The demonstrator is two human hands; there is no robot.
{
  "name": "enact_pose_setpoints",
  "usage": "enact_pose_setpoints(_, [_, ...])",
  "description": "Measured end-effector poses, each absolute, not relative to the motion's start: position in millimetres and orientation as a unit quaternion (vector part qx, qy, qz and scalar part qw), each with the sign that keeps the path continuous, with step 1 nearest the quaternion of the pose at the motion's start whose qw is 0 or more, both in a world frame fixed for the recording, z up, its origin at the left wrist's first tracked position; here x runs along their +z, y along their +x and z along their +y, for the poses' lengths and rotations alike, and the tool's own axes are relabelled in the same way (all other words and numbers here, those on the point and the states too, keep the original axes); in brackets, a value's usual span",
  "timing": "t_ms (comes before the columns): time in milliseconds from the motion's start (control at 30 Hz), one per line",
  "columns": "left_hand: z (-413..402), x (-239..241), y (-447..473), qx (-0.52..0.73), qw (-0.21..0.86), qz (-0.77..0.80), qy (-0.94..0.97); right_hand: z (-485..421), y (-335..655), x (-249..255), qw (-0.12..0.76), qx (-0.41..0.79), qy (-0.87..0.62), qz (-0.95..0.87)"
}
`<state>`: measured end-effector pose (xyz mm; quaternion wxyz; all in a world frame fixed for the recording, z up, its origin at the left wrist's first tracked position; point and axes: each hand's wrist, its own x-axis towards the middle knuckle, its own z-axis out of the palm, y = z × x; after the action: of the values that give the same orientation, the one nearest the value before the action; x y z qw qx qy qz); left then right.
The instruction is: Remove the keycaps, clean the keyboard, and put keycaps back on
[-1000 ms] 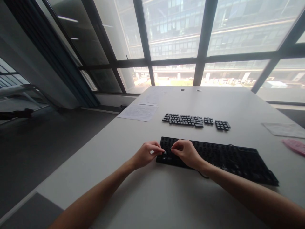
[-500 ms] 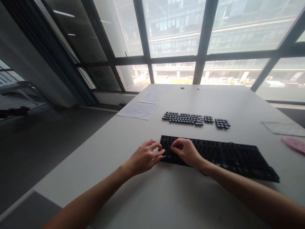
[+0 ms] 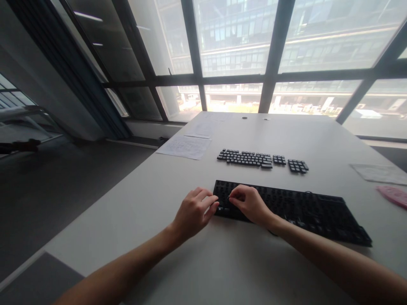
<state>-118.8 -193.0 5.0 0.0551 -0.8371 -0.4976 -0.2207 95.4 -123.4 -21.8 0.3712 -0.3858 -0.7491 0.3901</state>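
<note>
Your left hand (image 3: 193,212) is spreading flat out of its pinch, steadying the keyboard (image 3: 305,212) end, while your right hand (image 3: 249,202) is keeping its fingertips pressed together there.

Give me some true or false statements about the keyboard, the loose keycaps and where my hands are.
1. The left hand and the right hand are both at the left end of the black keyboard. True.
2. Sheets of paper lie to the left of the loose keycaps. True.
3. The loose keycaps lie between the keyboard and the person. False: they lie in rows beyond the keyboard, on its far side.
4. A pink thing lies at the left edge of the table. False: it lies at the right edge.
</note>
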Motion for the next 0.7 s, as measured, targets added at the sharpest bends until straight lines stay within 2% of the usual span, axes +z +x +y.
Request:
enact_pose_setpoints(133, [-203.4, 4.5, -107.1, -0.153, 0.088, -0.518, -0.837, -122.2, 94.5, -23.8, 0.376, 0.394, -0.381, -0.747])
enact_pose_setpoints(333, [-208.5, 3.5, -100.7, -0.082, 0.079, -0.524, -0.844, -122.0, 94.4, -22.9, 0.375, 0.378, -0.372, -0.760])
enact_pose_setpoints(700, [-194.2, 3.5, -110.2, -0.188, 0.055, -0.560, -0.805, -130.4, 87.5, -18.2, 0.355, 0.331, -0.347, -0.803])
